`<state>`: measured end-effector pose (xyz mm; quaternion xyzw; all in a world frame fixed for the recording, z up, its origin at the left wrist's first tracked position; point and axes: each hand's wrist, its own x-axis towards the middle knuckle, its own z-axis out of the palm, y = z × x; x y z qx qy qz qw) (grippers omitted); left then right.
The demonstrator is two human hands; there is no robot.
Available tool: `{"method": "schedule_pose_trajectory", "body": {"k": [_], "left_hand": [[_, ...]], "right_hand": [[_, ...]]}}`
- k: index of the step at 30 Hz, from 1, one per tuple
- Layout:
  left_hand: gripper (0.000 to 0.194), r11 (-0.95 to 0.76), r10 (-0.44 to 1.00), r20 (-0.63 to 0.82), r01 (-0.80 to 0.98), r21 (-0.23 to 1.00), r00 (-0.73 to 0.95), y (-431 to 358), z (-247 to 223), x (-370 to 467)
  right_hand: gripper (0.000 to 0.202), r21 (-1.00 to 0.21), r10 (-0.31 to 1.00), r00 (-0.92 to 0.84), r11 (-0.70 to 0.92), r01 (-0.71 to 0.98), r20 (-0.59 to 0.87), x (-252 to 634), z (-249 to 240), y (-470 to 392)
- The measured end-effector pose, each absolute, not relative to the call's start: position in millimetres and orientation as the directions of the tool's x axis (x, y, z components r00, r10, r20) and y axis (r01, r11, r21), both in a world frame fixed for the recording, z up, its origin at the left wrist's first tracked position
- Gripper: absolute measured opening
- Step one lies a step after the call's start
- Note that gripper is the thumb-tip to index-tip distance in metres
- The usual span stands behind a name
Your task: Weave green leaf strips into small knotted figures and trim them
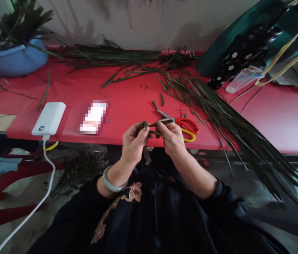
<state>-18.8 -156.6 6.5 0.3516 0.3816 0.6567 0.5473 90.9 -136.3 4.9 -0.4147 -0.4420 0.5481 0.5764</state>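
Note:
Both my hands meet at the front edge of the red tabletop (127, 98). My left hand (135, 141) pinches a small dark knot of folded leaf strips (144, 124) between thumb and fingers; a piece hangs below it. My right hand (172, 138), closed with thumb against fingers, grips a dark green leaf strip (152, 125) that runs across to the knot. Another thin strip slants under the right thumb. Just behind the right hand lie scissors (188, 125) with one red and one yellow handle, partly hidden by that hand.
Long leaves (233, 120) spread over the right side and past the edge. More leaves (117, 54) lie along the wall. A white power bank (49, 118) with a cable, a blurred phone (93, 118), a blue basin (13, 61), and a black floral umbrella (233, 56) surround the work area.

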Motion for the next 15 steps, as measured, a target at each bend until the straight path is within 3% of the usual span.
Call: {"method": "schedule_pose_trajectory", "body": {"k": [4,11,15], "left_hand": [[0.026,-0.041,0.993,-0.015,-0.459,0.887,-0.117,-153.4,3.1,-20.3],[0.027,-0.023,0.987,-0.042,-0.388,0.922,-0.157,-151.1,-2.7,-21.7],[0.026,-0.052,0.992,0.016,-0.287,0.957,-0.126,-156.2,-1.4,-21.5]], "right_hand": [[0.025,-0.972,0.998,-0.033,0.050,-0.231,0.059,93.1,-3.9,-137.4],[0.017,-0.963,0.968,-0.091,0.244,0.114,0.234,100.2,-2.7,-148.7],[0.008,-0.913,0.939,-0.002,0.334,0.235,0.343,99.1,6.3,-149.6]]}}
